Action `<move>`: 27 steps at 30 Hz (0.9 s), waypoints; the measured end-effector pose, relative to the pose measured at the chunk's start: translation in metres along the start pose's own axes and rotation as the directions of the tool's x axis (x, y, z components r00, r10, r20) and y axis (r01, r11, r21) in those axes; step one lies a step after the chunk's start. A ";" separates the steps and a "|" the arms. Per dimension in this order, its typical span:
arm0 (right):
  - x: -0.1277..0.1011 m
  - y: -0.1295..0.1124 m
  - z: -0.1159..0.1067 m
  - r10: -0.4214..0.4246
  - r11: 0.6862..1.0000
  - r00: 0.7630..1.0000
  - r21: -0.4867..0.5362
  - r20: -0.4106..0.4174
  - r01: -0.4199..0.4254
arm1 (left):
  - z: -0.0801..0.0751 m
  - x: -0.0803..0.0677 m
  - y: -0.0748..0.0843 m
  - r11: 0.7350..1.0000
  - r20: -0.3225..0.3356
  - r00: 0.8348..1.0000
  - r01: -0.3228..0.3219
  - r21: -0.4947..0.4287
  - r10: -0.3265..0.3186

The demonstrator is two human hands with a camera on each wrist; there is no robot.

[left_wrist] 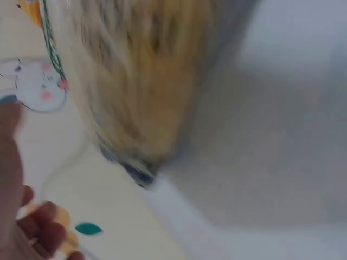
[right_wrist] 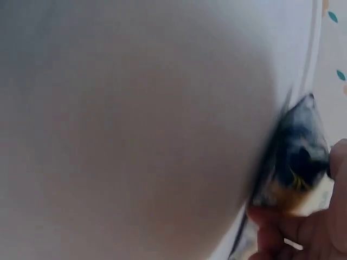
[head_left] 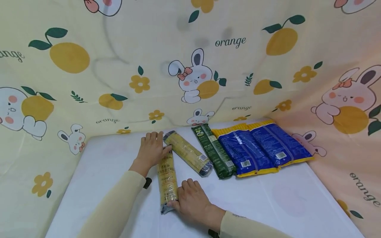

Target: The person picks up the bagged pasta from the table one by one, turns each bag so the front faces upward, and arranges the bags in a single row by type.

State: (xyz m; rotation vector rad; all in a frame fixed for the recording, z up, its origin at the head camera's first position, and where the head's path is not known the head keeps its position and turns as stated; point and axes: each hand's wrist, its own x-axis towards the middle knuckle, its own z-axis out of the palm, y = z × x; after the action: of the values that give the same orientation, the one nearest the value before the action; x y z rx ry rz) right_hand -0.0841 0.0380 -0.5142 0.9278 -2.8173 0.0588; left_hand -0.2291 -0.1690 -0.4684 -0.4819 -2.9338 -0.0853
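A long yellow noodle packet (head_left: pixel 166 178) lies on the white table (head_left: pixel 253 201), pointing away from me. My left hand (head_left: pixel 151 148) rests at its far end, fingers stretched forward and thumb against the packet. My right hand (head_left: pixel 190 198) grips the near end, fingers curled round it. The left wrist view is blurred: the yellow packet (left_wrist: pixel 146 81) fills the top and my fingers (left_wrist: pixel 38 227) show at the lower left. In the right wrist view, the packet's dark end (right_wrist: pixel 298 168) is pinched by my fingers (right_wrist: pixel 293 233) at the right edge.
Beyond it, in a slanted row, lie a second yellow noodle packet (head_left: pixel 189 153), a dark green packet (head_left: pixel 214 150) and two blue packets (head_left: pixel 247 153) (head_left: pixel 276 143). A yellow cloth (head_left: pixel 119 66) printed with rabbits and oranges hangs behind and on both sides of the table.
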 end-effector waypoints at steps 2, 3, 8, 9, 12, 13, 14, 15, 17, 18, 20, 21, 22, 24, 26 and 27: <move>0.004 0.013 -0.002 -0.036 0.999 0.999 -0.015 -0.027 0.035 | -0.001 -0.009 0.007 1.000 0.038 0.999 0.013 0.001 -0.013; 0.006 0.022 -0.002 -0.046 0.998 0.997 -0.034 -0.060 0.044 | -0.002 -0.015 0.013 1.000 0.054 0.998 0.016 0.004 -0.016; 0.021 0.077 -0.001 -0.005 0.993 0.981 -0.120 -0.193 -0.019 | 0.000 -0.055 0.055 0.998 0.186 0.981 0.064 -0.015 -0.060; 0.024 0.087 -0.001 0.007 0.992 0.983 -0.122 -0.181 -0.029 | 0.003 -0.063 0.064 0.997 0.215 0.974 0.074 -0.027 -0.066; 0.030 0.108 0.000 0.026 0.994 0.998 -0.104 -0.057 -0.032 | 0.013 -0.084 0.089 0.990 0.268 0.961 0.103 -0.101 -0.073; 0.031 0.113 0.001 0.027 0.995 1.000 -0.092 0.002 -0.027 | 0.016 -0.089 0.095 0.986 0.276 0.958 0.113 -0.124 -0.075; 0.032 0.116 0.002 0.025 0.997 0.998 -0.071 0.053 -0.021 | 0.019 -0.093 0.100 0.983 0.280 0.957 0.120 -0.138 -0.077; 0.033 0.119 0.003 0.023 0.998 0.994 -0.052 0.109 -0.017 | 0.022 -0.096 0.103 0.980 0.282 0.956 0.131 -0.153 -0.083; 0.035 0.123 0.005 0.022 1.000 0.980 -0.013 0.197 -0.020 | 0.027 -0.100 0.105 0.977 0.275 0.957 0.140 -0.163 -0.091; 0.035 0.124 0.007 0.022 1.000 0.972 -0.003 0.233 -0.022 | 0.029 -0.101 0.103 0.978 0.269 0.959 0.135 -0.157 -0.089; 0.036 0.125 0.009 0.028 0.999 0.959 0.014 0.283 -0.033 | 0.033 -0.101 0.095 0.983 0.252 0.964 0.124 -0.134 -0.088; 0.036 0.125 0.011 0.028 0.999 0.953 0.015 0.303 -0.034 | 0.035 -0.101 0.089 0.986 0.242 0.967 0.114 -0.122 -0.082; 0.036 0.125 0.012 0.025 0.999 0.949 0.020 0.314 -0.033 | 0.036 -0.101 0.081 0.988 0.233 0.969 0.105 -0.111 -0.076; 0.035 0.124 0.013 0.015 1.000 0.943 0.021 0.333 -0.023 | 0.037 -0.101 0.062 0.992 0.218 0.973 0.091 -0.093 -0.069; 0.033 0.124 0.015 -0.003 1.000 0.941 0.019 0.339 -0.003 | 0.037 -0.102 0.038 0.994 0.222 0.973 0.075 -0.080 -0.056; 0.032 0.123 0.016 -0.010 1.000 0.940 0.017 0.340 0.005 | 0.036 -0.103 0.026 0.995 0.226 0.973 0.060 -0.076 -0.041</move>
State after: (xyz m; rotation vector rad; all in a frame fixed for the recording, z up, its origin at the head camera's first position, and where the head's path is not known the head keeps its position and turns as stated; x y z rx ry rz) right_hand -0.1852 0.1169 -0.5217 1.0416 -3.1312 -0.0890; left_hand -0.1301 -0.1736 -0.5211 -0.4558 -3.1756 -0.1702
